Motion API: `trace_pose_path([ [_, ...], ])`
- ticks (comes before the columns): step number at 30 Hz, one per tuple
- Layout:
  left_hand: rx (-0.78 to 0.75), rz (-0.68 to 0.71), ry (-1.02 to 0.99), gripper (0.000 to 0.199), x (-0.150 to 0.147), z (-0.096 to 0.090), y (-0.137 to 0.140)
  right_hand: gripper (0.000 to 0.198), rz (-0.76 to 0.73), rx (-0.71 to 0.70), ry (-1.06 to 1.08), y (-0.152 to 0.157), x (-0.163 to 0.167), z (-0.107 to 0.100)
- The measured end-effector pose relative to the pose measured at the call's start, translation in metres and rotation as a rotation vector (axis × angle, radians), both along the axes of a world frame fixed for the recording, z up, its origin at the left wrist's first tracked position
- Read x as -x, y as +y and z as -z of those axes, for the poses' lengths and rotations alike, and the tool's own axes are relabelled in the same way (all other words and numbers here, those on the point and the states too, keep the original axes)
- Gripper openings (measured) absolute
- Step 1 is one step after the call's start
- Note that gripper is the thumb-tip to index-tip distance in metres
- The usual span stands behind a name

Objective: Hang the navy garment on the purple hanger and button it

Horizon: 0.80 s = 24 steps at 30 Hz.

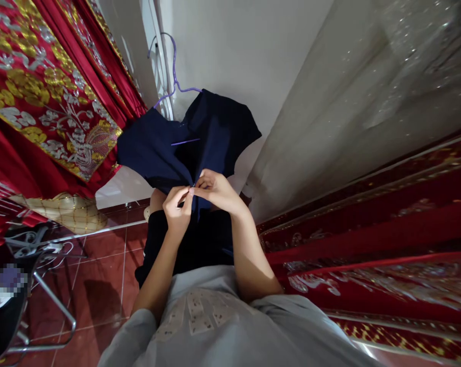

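Pale wall (238, 46) is rising beyond the hands, with red tiled floor (100, 285) showing below and to their left. Just ahead of them, one dark-blue garment (223, 137) is hanging on one purple hanger (174, 56), whose hook is standing near a white metal upright (161, 76); whether it is catching on that upright cannot be told. Both hands are working close together, fingertips narrowed at the middle of the garment's front: the left hand (177, 206) is pinching with thumb and forefinger, and the right hand (217, 191) is meeting it with bent fingers, apparently gripping the same spot, where any fastening is too small to make out. As for progress, the garment is already sitting on the hanger by its shoulders, while its neckline is gaping just beyond the fingers and showing the hanger's lower bar; the work at the front seems unfinished, though how much is remaining there cannot be judged. Red embroidered cloth (62, 92) is draping to the left of the hands, and more red fabric (368, 204) is running to their right, its pieces overlapping too much for counting. One black chair (8, 316) is standing well apart, behind and left of them.
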<state>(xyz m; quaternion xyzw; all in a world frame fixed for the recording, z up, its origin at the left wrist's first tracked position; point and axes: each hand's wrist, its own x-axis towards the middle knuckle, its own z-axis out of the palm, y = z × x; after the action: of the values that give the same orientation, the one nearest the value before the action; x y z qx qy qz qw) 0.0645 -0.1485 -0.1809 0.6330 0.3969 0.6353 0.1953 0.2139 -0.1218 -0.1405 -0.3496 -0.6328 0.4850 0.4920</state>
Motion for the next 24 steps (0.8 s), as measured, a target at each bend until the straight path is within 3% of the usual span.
trace_pose_path([
  [6,-0.049,-0.004,0.036,0.019,0.001,-0.001,0.011,0.023,0.181,-0.155,-0.027,0.003,0.002,0.002],
  [10,-0.005,-0.031,-0.014,0.017,0.005,-0.001,0.008,0.022,0.221,-0.236,-0.006,0.004,0.002,0.003],
  [19,0.061,0.037,-0.044,0.018,0.009,-0.004,0.011,0.029,0.153,-0.219,-0.074,0.006,0.008,0.012],
  [24,0.060,0.074,0.022,0.017,0.008,-0.004,0.012,0.020,0.189,-0.225,-0.134,0.006,0.003,0.010],
])
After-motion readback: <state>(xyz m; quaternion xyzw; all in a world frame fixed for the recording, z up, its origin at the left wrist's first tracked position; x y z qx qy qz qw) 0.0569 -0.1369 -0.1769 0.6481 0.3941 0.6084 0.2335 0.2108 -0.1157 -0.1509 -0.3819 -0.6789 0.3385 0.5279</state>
